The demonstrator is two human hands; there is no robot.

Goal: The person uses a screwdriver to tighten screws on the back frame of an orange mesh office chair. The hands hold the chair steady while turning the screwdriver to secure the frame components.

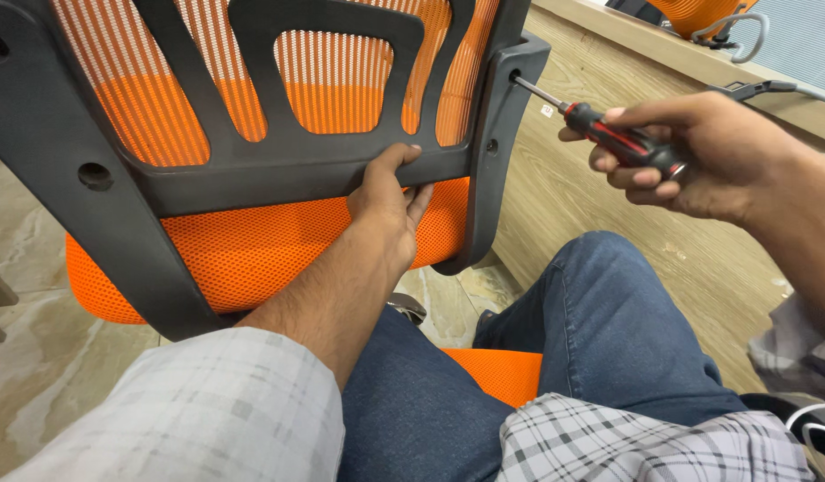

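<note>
screwdriver [609, 134] tip hidden in chair frame [497, 134] hole

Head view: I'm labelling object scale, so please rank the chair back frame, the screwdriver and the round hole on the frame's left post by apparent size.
1. Grey chair back frame
2. Screwdriver, in the right hand
3. Round hole

The left hand grips the frame.

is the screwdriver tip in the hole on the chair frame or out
In. The screwdriver, held in the right hand, has its shaft tip inside a hole in the grey chair frame. The left hand grips the frame's crossbar.

Orange-mesh chair back [341, 80], red-black screwdriver [622, 141]
</note>
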